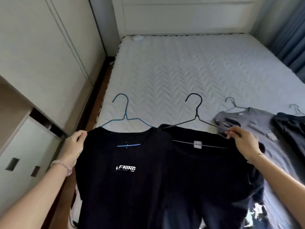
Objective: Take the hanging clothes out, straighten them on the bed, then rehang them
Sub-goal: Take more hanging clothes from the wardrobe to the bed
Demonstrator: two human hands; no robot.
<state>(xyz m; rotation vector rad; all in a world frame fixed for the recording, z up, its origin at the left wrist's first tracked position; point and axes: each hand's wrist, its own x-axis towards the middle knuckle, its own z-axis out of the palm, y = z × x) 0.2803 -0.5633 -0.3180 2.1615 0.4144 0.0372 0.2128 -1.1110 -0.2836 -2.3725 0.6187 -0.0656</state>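
Two black shirts lay side by side at the near edge of the bed, each on its hanger: the black logo shirt on a blue hanger and, touching it on the right and overlapping it slightly, the second black shirt on a dark hanger. The left hand had its fingers curled round the outer shoulder of the logo shirt. The right hand pinched the outer shoulder of the second shirt between fingertips and thumb, just where the hanger's arm ended; whether the wire itself was in that pinch could not be told. The risk lay mostly on that right side: the dark hanger's arm showed bare above the cloth, so a sideways pull to flatten the shirt would likely draw the shoulder off the wire. Pulling both hands apart at once could also drag the overlapping shoulders together and bunch them rather than smooth them. The hems ran out of view below, so their weight, if off the mattress, might slide both shirts toward the person. Close on the right lay a grey shirt, with another dark garment beyond it; the right hand's pull could rumple the grey one or catch its hanger. A wardrobe stood to the left.
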